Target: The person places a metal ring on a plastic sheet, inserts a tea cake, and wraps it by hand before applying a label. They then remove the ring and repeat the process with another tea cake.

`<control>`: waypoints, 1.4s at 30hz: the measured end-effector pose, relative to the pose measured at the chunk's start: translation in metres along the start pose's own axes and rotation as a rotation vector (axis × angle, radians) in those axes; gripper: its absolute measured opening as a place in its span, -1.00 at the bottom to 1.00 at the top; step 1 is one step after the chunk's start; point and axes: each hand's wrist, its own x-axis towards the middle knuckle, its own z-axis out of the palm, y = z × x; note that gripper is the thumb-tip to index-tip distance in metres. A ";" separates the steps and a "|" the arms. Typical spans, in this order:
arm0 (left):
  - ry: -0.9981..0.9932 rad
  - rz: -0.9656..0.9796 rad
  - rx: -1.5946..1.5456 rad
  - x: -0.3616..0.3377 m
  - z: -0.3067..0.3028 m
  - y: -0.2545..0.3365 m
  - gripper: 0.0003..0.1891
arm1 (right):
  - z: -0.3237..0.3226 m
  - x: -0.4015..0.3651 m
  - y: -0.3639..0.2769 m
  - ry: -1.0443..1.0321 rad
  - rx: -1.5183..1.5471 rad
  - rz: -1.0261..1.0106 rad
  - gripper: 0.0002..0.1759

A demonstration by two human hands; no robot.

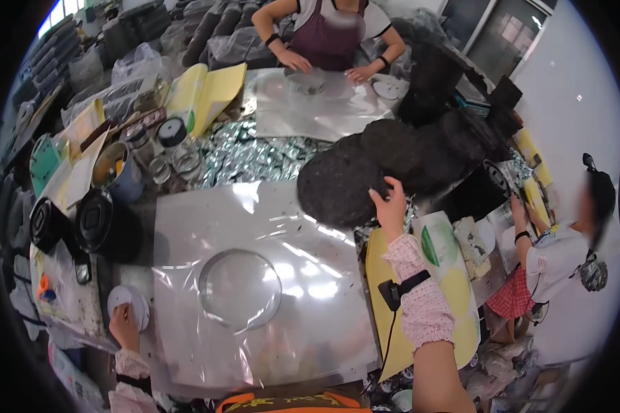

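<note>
At the front edge of a stack of dark round discs (341,180), my right hand (390,206) has its thumb and fingers curved apart at the rim. My left hand (124,326) rests on a round white lid or dish (129,307) at the lower left, its fingers pressed together; what they pinch is too small to make out. Between my hands a clear plastic sheet (186,227) covers the table, and a clear ring (202,289) lies on it.
Shiny foil scraps (244,157) lie behind the sheet. Jars (171,132) and black containers (107,224) stand at left. Yellow paper (386,275) lies by my right forearm. A co-worker's hands (294,60) touch another clear sheet (310,113); another person (558,255) works at right.
</note>
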 end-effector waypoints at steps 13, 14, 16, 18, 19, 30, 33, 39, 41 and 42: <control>-0.527 0.697 -0.528 -0.016 0.039 0.233 -0.69 | 0.000 0.002 -0.005 0.008 -0.423 -0.066 -0.61; -0.487 0.743 -0.510 -0.006 0.034 0.226 -0.66 | 0.000 0.000 -0.006 0.005 -0.255 0.007 -0.63; -0.341 0.729 -0.456 0.030 0.008 0.204 -0.75 | -0.002 -0.010 -0.031 -0.013 0.075 0.153 -0.67; 0.059 0.544 -0.352 0.081 -0.020 0.163 -0.85 | -0.003 -0.027 -0.045 -0.033 0.282 0.240 -0.61; 0.131 0.422 -0.213 0.111 -0.049 0.154 -0.87 | -0.002 -0.040 -0.062 -0.053 0.349 0.295 -0.58; -0.331 0.165 -0.352 0.198 -0.062 0.046 -0.91 | 0.062 -0.196 -0.152 -0.628 0.275 0.263 -0.53; -0.137 0.490 -0.093 0.189 -0.062 0.059 -0.94 | 0.065 -0.201 -0.150 -0.579 0.077 0.086 -0.50; 0.019 0.230 -0.158 0.169 -0.049 0.073 -0.92 | 0.066 -0.199 -0.144 -0.612 0.068 0.080 -0.50; 0.056 0.206 -0.195 0.167 -0.047 0.073 -0.89 | 0.066 -0.199 -0.143 -0.608 0.072 0.075 -0.50; 0.157 0.338 -0.114 0.159 -0.050 0.090 -0.90 | 0.066 -0.198 -0.143 -0.605 0.075 0.074 -0.49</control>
